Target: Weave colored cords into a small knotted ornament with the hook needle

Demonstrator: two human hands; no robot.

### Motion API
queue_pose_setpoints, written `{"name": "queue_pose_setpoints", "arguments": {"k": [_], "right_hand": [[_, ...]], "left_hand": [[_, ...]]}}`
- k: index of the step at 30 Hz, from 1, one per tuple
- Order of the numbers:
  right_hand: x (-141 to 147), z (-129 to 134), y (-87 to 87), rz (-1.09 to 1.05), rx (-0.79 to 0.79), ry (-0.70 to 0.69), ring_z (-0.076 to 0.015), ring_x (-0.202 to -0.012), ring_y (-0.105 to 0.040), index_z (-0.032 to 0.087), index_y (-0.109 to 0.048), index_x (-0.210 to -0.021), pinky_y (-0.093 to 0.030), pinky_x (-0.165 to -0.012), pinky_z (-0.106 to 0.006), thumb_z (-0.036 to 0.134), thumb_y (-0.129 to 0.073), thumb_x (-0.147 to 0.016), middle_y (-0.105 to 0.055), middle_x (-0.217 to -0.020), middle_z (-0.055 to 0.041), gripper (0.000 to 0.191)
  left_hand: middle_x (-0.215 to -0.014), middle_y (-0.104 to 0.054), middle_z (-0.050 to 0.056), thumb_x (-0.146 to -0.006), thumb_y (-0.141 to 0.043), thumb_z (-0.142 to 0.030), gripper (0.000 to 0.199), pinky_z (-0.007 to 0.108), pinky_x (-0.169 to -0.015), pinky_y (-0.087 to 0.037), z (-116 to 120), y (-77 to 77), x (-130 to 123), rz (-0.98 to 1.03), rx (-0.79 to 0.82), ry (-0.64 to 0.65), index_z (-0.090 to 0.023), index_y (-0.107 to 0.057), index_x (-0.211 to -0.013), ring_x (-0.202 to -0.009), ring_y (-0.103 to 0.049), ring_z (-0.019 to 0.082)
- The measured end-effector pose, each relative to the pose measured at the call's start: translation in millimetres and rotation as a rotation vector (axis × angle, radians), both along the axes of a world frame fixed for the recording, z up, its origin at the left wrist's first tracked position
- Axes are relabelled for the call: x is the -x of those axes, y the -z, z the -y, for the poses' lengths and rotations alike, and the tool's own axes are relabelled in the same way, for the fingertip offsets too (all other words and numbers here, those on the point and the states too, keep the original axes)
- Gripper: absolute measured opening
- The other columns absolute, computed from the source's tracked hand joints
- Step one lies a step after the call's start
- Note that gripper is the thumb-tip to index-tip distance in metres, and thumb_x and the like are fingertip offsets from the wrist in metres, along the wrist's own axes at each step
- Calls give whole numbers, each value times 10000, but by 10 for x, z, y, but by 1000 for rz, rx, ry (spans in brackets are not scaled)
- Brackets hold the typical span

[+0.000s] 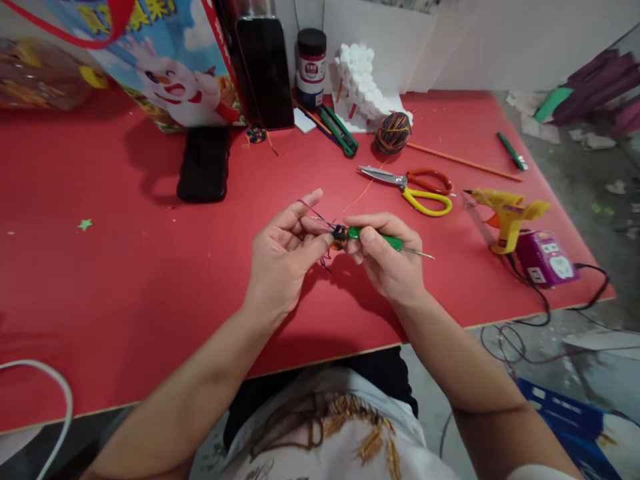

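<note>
My left hand (285,257) pinches a small dark multicoloured crochet piece (339,241) between thumb and fingers, and a strand of yarn runs over its raised index finger. In my right hand (393,257) is a green-handled crochet hook (375,237); one thin metal end meets the crochet piece, and another sticks out to the right. Loose dark yarn ends hang below the piece. A thin orange strand leads up toward the multicoloured yarn ball (393,133) at the back. The fine stitches are too small to make out.
Scissors (405,183) lie beyond my right hand, with a yellow glue gun (507,213) and purple box (547,259) farther right. A black phone (204,165), green cutter (339,131), jar (311,67), propped phone (266,73) and printed bag (175,73) stand or lie toward the back.
</note>
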State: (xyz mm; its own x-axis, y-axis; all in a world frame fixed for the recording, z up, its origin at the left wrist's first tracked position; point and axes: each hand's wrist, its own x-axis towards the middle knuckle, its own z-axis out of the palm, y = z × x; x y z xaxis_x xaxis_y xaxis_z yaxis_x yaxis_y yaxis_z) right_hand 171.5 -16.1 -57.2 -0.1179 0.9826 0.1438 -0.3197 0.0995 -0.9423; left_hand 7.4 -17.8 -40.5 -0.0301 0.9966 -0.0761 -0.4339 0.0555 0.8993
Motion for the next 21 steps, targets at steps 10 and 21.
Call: {"name": "queue_pose_setpoints", "arguments": {"k": [10, 21], "right_hand": [[16, -53, -15, -133, 66, -68, -87, -581, -625, 216, -834, -1060, -518, -591, -236, 360, -807, -951, -740, -710, 17, 182], [8, -27, -7, -88, 53, -46, -101, -632, -643, 213, -830, -1069, -549, -620, -243, 388, -815, -941, -744, -747, 8, 218]], "left_hand": [[-1023, -745, 31, -832, -868, -197, 428, 254, -720, -602, 4, 35, 52, -97, -141, 46, -320, -821, -1239, -831, -662, 129], [-959, -802, 18, -775, -910, -134, 401, 267, -751, -631, -40, 94, 101, -127, -148, 19, -316, -854, -1127, -826, -733, 134]]}}
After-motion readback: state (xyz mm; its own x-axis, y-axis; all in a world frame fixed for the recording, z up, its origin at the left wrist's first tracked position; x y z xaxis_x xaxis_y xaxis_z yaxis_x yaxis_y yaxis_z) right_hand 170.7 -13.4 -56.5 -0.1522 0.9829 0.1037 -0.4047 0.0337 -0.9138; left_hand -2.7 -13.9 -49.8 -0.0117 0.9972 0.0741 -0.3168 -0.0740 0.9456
